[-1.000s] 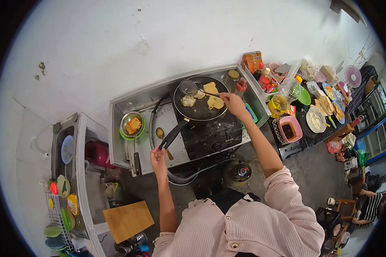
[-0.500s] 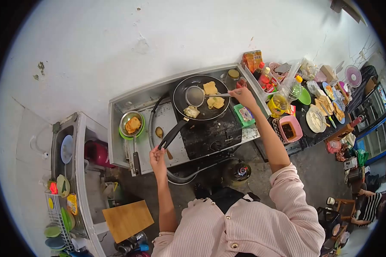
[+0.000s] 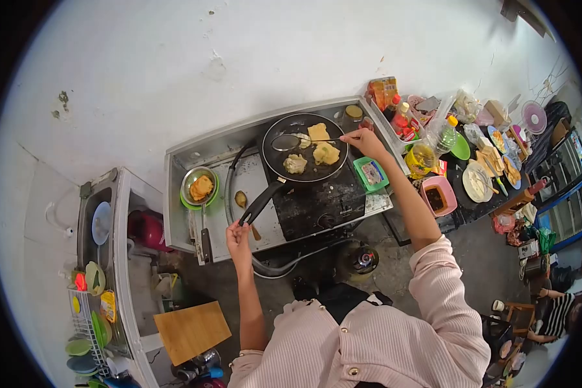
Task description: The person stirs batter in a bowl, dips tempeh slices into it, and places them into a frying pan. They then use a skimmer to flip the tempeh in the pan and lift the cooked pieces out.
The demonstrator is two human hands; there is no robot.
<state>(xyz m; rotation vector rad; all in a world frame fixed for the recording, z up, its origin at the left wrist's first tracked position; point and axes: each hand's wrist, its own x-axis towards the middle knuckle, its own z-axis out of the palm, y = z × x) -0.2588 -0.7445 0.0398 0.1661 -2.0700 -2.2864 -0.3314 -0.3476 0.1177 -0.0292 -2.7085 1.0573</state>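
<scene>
My left hand (image 3: 238, 240) is closed round the end of the black handle of a frying pan (image 3: 297, 123), which sits on the black stove (image 3: 317, 216). Several pale yellow food pieces (image 3: 326, 153) lie in the pan. My right hand (image 3: 363, 140), at the pan's right edge, grips the thin handle of a round strainer (image 3: 285, 143). The strainer is tilted over the left part of the pan, just above a pale lump (image 3: 295, 163). Left of the stove, another strainer with browned pieces (image 3: 201, 188) rests on a green bowl (image 3: 216, 202).
A spoon (image 3: 241, 200) lies left of the stove. A green container (image 3: 371, 174) is right of it. Bottles (image 3: 399, 121), a pink bowl (image 3: 438, 196) and a plate (image 3: 477, 182) stand further right. A gas cylinder (image 3: 363, 258) is below. Another person (image 3: 552, 315) is at the far right.
My right hand has shifted right since the first frame, and the strainer has turned and tilted in it. The pale lump has moved within the pan. My left hand stays on the handle.
</scene>
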